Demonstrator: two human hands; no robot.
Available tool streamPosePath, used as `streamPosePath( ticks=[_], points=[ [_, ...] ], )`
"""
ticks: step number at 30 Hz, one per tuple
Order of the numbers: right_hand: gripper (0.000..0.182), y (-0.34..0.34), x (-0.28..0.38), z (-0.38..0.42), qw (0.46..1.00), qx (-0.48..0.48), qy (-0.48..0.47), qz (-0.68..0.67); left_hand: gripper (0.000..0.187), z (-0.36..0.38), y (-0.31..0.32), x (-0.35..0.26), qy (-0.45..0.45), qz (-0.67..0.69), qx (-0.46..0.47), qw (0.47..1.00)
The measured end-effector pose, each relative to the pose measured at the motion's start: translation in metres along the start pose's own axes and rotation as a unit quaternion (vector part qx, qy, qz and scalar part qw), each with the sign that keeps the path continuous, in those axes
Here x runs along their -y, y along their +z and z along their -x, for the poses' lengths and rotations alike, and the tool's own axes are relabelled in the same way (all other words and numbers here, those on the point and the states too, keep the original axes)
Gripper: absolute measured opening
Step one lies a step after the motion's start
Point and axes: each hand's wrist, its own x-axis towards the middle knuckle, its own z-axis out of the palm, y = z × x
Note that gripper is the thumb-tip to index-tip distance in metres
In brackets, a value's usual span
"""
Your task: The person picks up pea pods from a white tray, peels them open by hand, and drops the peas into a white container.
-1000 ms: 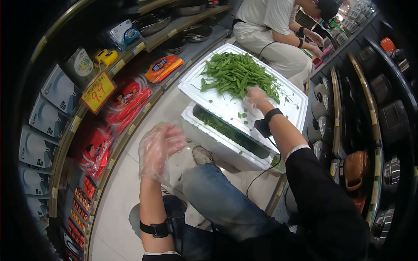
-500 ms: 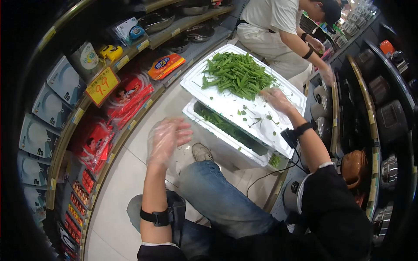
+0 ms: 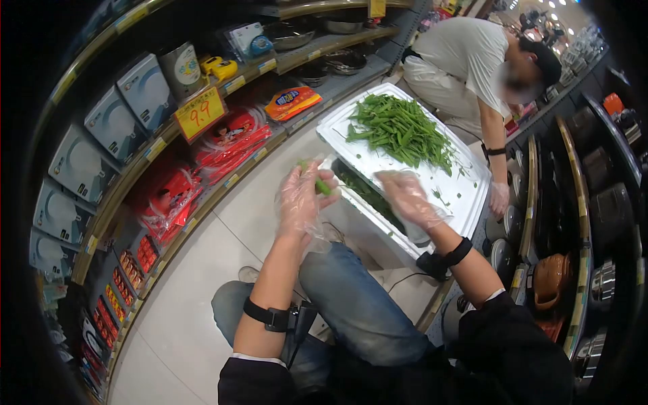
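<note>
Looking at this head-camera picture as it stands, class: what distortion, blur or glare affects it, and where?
Head view: strong fisheye, so the shelves bow into curves and the corners go black. The left hand and right hand look soft, partly from the clear plastic gloves. The white lid under the green beans is bright but not blown out. The co-worker's face is blurred. Ceiling lights flare top right.

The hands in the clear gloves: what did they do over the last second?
The right hand drew back from the heap of green beans toward the body. The left hand, empty before, now pinches a green bean. The heap stayed on the white foam lid.
</note>
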Motion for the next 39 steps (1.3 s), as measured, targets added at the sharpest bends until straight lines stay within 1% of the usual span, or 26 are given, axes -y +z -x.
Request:
streamPosePath(
  ticks=[1, 3, 4, 6, 7, 8, 10, 12, 14, 15, 16, 17, 19, 20, 22, 23, 24, 25, 27, 28, 32, 34, 35, 36, 37, 39],
  points=[
    [0.037, -0.011, -0.019, -0.004, 0.997, 0.000, 0.066, 0.043, 0.029, 0.002, -0.006, -0.005, 0.005, 0.006, -0.003, 1.000],
    [0.043, -0.032, -0.064, -0.006, 0.978, -0.010, 0.099, 0.182, 0.033, 0.005, -0.015, -0.012, -0.038, -0.088, 0.073, 0.993],
    [0.048, -0.040, -0.091, -0.007, 0.959, -0.012, 0.172, 0.227, 0.033, 0.006, -0.017, -0.011, -0.035, -0.083, 0.072, 0.993],
    [0.046, -0.060, -0.107, -0.006, 0.958, -0.020, 0.125, 0.259, 0.032, 0.005, -0.017, -0.003, 0.029, -0.236, 0.129, 0.963],
    [0.043, -0.069, -0.107, -0.008, 0.957, -0.027, 0.089, 0.273, 0.032, 0.006, -0.017, -0.001, 0.028, -0.233, 0.130, 0.963],
    [0.043, -0.074, -0.096, -0.012, 0.956, -0.026, 0.091, 0.277, 0.030, 0.008, -0.017, 0.003, 0.057, -0.227, 0.174, 0.957],
    [0.033, -0.082, -0.051, -0.019, 0.969, -0.056, -0.059, 0.232, 0.028, 0.012, -0.013, 0.005, 0.086, -0.218, 0.221, 0.947],
    [0.024, -0.069, 0.025, -0.017, 0.986, -0.043, -0.064, 0.147, 0.024, 0.018, -0.006, 0.000, 0.069, -0.230, 0.275, 0.931],
    [0.019, -0.052, 0.062, -0.013, 0.959, -0.012, -0.237, 0.158, 0.023, 0.017, -0.001, 0.003, 0.083, -0.244, 0.274, 0.927],
    [0.018, -0.044, 0.080, -0.008, 0.957, 0.022, -0.256, 0.137, 0.022, 0.017, 0.001, 0.004, 0.095, -0.260, 0.270, 0.922],
    [0.017, -0.040, 0.094, -0.006, 0.918, 0.047, -0.336, 0.207, 0.022, 0.017, 0.001, 0.004, 0.095, -0.261, 0.275, 0.921],
    [0.017, -0.033, 0.099, -0.003, 0.922, 0.087, -0.279, 0.256, 0.022, 0.018, 0.000, 0.004, 0.115, -0.271, 0.255, 0.921],
    [0.022, -0.019, 0.092, -0.005, 0.951, 0.086, -0.254, 0.155, 0.023, 0.024, -0.001, -0.002, 0.137, -0.283, 0.236, 0.920],
    [0.022, -0.016, 0.093, -0.005, 0.950, 0.083, -0.256, 0.156, 0.024, 0.030, 0.000, -0.011, 0.101, -0.301, 0.227, 0.921],
    [0.031, -0.012, 0.094, -0.006, 0.986, 0.122, -0.093, 0.059, 0.025, 0.031, -0.002, -0.009, 0.065, -0.316, 0.217, 0.921],
    [0.031, -0.010, 0.090, -0.006, 0.986, 0.122, -0.093, 0.059, 0.024, 0.027, -0.004, -0.003, 0.117, -0.318, 0.230, 0.912],
    [0.034, -0.007, 0.085, -0.006, 0.988, 0.140, -0.068, -0.014, 0.023, 0.023, -0.006, 0.002, 0.168, -0.319, 0.241, 0.901],
    [0.036, -0.005, 0.082, -0.006, 0.983, 0.157, -0.042, -0.088, 0.023, 0.022, -0.009, 0.005, 0.168, -0.320, 0.241, 0.901],
    [0.036, -0.006, 0.085, -0.004, 0.977, 0.169, -0.014, -0.126, 0.019, 0.028, -0.009, -0.004, 0.319, -0.489, 0.181, 0.792],
    [0.036, -0.007, 0.088, -0.004, 0.970, 0.181, 0.014, -0.162, 0.019, 0.029, -0.008, -0.007, 0.319, -0.488, 0.182, 0.792],
    [0.031, -0.017, 0.097, 0.000, 0.982, 0.170, -0.039, -0.069, 0.018, 0.031, -0.007, -0.008, 0.354, -0.509, 0.179, 0.763],
    [0.028, -0.016, 0.101, 0.003, 0.989, 0.126, -0.058, 0.043, 0.018, 0.032, -0.006, -0.006, 0.381, -0.497, 0.178, 0.759],
    [0.028, -0.011, 0.098, 0.004, 0.989, 0.126, -0.058, 0.043, 0.019, 0.034, -0.005, -0.006, 0.378, -0.540, 0.167, 0.733],
    [0.025, -0.004, 0.092, 0.006, 0.980, 0.048, -0.168, 0.095, 0.020, 0.036, -0.005, -0.006, 0.373, -0.583, 0.156, 0.705],
    [0.023, 0.000, 0.089, 0.008, 0.950, -0.031, -0.274, 0.145, 0.020, 0.034, -0.005, -0.004, 0.372, -0.583, 0.156, 0.705],
    [0.023, 0.003, 0.092, 0.011, 0.952, -0.044, -0.264, 0.149, 0.022, 0.030, -0.006, 0.001, 0.317, -0.543, 0.152, 0.763]
  ],
)
